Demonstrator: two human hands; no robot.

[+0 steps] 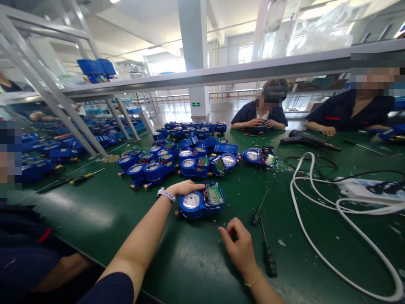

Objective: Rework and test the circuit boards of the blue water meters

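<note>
A blue water meter lies in front of me, its round white dial facing up and a small display on a green circuit board exposed at its right end. My left hand grips the meter from its far side, with a finger stretched toward the board; the other fingers are partly hidden. Nearer to me, my right hand hovers apart from the meter. Its fingers are loosely curled, the thumb stands away from them, and I see nothing in it. Two screwdrivers lie to its right.
More blue meters crowd the green table beyond my hands. A white cable, a power strip and a dark heat gun lie at right. A yellow-handled screwdriver lies left. Co-workers sit opposite and at left; a shelf spans overhead.
</note>
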